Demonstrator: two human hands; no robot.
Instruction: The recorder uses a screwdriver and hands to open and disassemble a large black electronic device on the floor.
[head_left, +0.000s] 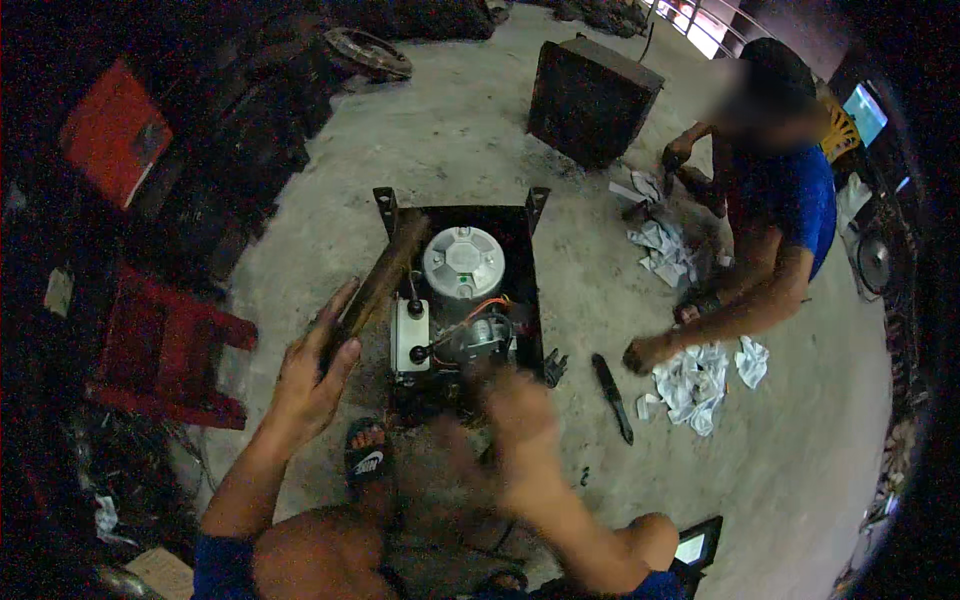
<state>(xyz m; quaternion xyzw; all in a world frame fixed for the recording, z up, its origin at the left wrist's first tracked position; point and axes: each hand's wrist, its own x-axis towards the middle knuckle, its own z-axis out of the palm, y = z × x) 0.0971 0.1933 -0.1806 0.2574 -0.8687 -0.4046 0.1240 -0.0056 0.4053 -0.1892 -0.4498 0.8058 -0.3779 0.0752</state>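
Observation:
My left hand [312, 370] is closed round a long, flat, dark brown piece [385, 275]; its exact kind does not show. It slants over the left side of an open black metal housing [468, 212] on the floor. Inside the housing sit a round silver motor-like part [464, 260], a white box [411, 335] with black knobs, and several orange and dark wires [487, 308]. My right hand [518, 415] is smeared by motion at the near edge of the housing, close to a shiny metal part [487, 335]. Whether it holds anything cannot be made out.
A co-worker in a blue shirt [810, 195] crouches at the right, one hand near crumpled white cloths [695, 385]. A black knife-like tool [612, 398] lies on the concrete floor. A dark box [592, 100] stands behind; a red stool [165, 345] is at the left.

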